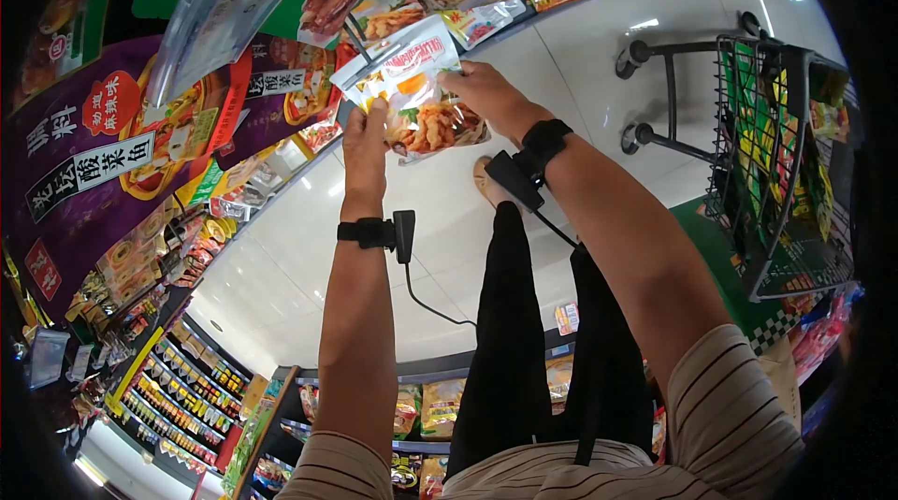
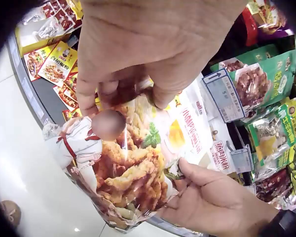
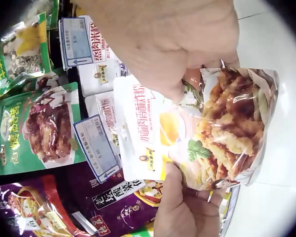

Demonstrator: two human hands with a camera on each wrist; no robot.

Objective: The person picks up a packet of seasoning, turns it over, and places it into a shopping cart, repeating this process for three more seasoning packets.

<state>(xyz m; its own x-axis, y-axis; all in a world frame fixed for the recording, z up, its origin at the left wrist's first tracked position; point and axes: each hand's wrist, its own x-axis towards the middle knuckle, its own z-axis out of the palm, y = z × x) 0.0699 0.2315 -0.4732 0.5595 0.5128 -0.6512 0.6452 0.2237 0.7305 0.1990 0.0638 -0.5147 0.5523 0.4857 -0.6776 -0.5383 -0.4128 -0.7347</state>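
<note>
Between both hands is a white food pouch [image 1: 414, 88] printed with fried meat pieces, an egg yolk and red Chinese lettering. My left hand [image 1: 365, 149] grips one side edge, with the thumb on the printed front. On the opposite edge my right hand [image 1: 491, 98] pinches the pouch, its thumb also on the front. In the right wrist view the pouch [image 3: 227, 128] is seen face on, its white top end near the hanging packs. The left wrist view shows the fried-meat picture [image 2: 133, 168] up close, partly covered by the left fingers.
Purple pickled-fish seasoning packs [image 1: 103, 144] and green meat-seasoning packs [image 3: 39, 128] hang at the rack, with blue-edged price tags [image 3: 96, 148]. A wire shopping cart [image 1: 786, 144] with packets inside stands at the right. Lower shelves [image 1: 440, 406] hold more bagged goods. Pale tiled floor [image 1: 281, 285] lies below.
</note>
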